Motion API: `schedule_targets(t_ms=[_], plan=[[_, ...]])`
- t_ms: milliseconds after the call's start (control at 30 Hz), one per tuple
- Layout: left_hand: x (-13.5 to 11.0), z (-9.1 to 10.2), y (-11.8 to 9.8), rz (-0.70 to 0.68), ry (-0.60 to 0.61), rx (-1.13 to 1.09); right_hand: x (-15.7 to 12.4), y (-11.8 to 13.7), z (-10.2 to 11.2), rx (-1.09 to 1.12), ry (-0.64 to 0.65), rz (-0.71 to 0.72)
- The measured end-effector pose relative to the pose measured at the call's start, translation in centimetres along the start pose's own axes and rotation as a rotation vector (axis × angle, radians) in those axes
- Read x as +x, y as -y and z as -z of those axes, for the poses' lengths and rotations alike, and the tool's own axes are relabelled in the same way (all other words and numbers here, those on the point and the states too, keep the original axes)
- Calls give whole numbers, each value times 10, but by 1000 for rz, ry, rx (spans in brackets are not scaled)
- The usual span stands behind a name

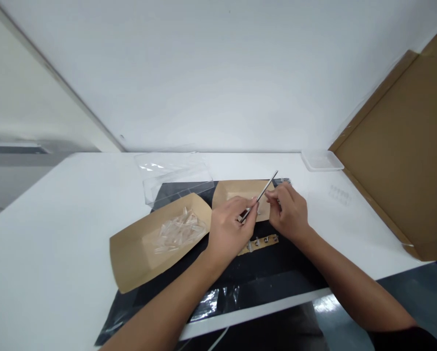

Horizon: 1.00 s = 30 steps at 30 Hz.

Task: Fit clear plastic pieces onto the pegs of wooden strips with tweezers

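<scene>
My left hand (231, 222) is closed on a thin, straight metallic-looking rod (267, 186), which slants up to the right. Close beside the rod, my right hand (289, 209) is pinched; anything between its fingertips is too small to make out. Beneath the hands stands a brown paper tray (228, 189), its contents mostly covered by my fingers. To the left, a larger paper tray (130, 258) holds a heap of clear plastic pieces (180, 231). A cardboard strip (263, 243) bearing several small metal parts lies below my hands, partly hidden by the left one.
A black plastic sheet (269, 275) lies under the trays. Clear plastic packaging (174, 173) rests at the back left. Several thin rods (285, 181) lie behind my right hand. A shallow translucent container (323, 162) and a large cardboard box (394, 151) stand right.
</scene>
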<state>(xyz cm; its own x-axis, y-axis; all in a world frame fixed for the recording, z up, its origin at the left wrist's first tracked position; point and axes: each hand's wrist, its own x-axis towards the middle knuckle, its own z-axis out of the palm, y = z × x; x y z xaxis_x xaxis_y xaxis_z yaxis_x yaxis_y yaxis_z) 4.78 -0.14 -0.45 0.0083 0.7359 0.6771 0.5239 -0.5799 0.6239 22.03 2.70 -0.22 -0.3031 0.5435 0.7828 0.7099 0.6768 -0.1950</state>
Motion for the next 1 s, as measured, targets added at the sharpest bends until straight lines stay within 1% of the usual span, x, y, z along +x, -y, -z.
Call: schedule_targets(t_ms=[100,133,200,267,333,400,467,567,667,800,900,1000], plan=[[1,-1,1,-76,-16,18,-1,-1,0,-4,55,33],[1,-1,2,-93,-21,21,-1,-2,1,6,51,26],[1,-2,1,-96,-34,33,-1,-4,3,60,0,-19],[1,-1,1,-75,-32,55,-1,-6,5,130,-53,-84],[0,0,2,-25,1,95,-2,-8,8,222,-75,-163],[-1,0,4,40,43,135,-3,-8,9,353,-70,-257],[-1,1,6,73,93,163,-4,-8,10,461,-48,-309],[1,2,6,42,172,159,-4,-6,10,480,32,-289],[4,4,3,8,204,84,-4,-6,10,460,81,-269],[8,6,-1,22,202,-20,-4,-7,11,465,28,-248],[9,5,0,27,181,-69,-6,-10,12,451,-2,-193],[9,3,2,38,142,-118,-7,-13,12,400,-2,-123]])
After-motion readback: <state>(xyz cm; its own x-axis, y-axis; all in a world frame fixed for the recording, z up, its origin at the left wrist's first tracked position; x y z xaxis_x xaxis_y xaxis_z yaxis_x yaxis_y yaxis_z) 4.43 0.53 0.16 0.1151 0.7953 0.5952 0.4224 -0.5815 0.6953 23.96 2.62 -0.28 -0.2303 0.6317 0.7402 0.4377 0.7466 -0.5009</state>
